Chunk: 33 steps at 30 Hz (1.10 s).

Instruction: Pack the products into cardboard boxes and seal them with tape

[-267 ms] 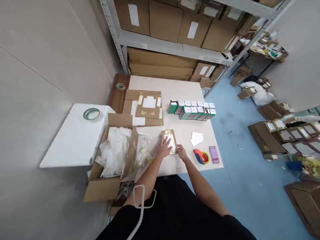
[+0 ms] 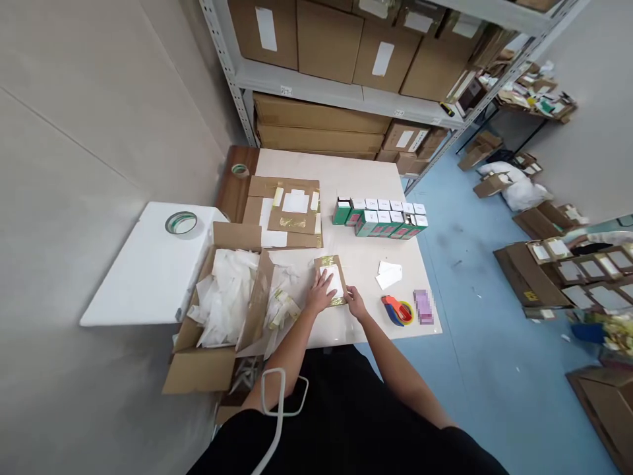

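Observation:
A small flat cardboard package [image 2: 338, 264] with a white label and shiny tape across its ends lies on the pale table. My left hand [image 2: 320, 292] rests flat on its label, fingers spread. At the package's lower right edge, my right hand [image 2: 355, 303] pinches the side between thumb and fingers. To the right of that hand lie two white cards [image 2: 388, 274] and a red and blue tape dispenser [image 2: 394, 309] with a yellow roll. Beyond the package stand rows of green and white small boxes [image 2: 380, 223].
An open carton [image 2: 198, 369] of white plastic bags stands left of the table [image 2: 356, 178]. Larger taped cardboard [image 2: 252, 210] lies at the back left. A tape roll [image 2: 180, 223] sits on a white surface. A pixelated purple item [image 2: 423, 307] is near the right edge. Shelving [image 2: 316, 91] rises behind.
The package has shifted slightly to the left, with both hands moving along with it. My left hand stays flat on the label and my right hand stays at the edge.

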Available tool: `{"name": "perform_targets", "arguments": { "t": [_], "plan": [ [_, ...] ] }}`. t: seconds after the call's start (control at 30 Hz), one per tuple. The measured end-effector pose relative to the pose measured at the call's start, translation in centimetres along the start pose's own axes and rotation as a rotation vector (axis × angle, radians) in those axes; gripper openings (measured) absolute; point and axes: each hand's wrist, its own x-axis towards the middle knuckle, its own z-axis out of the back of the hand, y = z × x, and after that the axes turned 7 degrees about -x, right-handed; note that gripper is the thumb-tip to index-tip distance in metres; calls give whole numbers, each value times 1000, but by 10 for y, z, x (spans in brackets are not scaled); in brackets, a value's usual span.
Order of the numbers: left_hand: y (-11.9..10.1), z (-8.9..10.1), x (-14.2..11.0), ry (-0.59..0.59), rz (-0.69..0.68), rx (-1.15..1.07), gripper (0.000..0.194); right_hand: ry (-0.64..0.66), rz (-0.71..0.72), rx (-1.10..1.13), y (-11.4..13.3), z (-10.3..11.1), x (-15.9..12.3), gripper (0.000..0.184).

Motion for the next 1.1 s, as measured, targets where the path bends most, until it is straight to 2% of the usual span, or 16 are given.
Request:
{"name": "perform_targets", "arguments": {
  "t": [0.13,0.23,0.4,0.57,0.7,0.8,0.93,1.0,1.1],
  "plan": [
    [0,-14,-20,-180,86,-63,68,-6,33,32,2,-7,-2,49],
    [-7,-30,-37,-268,173,-220,69,-8,21,13,0,-5,-3,56],
    [-22,-47,-55,-312,255,-493,73,33,-74,-41,-11,14,-10,63],
    [-34,-46,-64,-280,264,-712,75,156,-65,27,-15,32,-14,62],
    [-42,-48,-74,-360,381,-769,74,252,-62,41,-10,38,-12,61],
    [-55,-57,-85,-485,416,-832,74,307,-37,27,-4,44,-14,61],
    [-86,-68,-102,-675,415,-841,65,375,-40,49,13,59,-26,59],
    [-103,-67,-113,-750,411,-811,61,400,-42,65,27,65,-38,63],
    [-125,-56,-134,-843,379,-803,58,437,5,108,58,70,-59,68]
  ]
}}
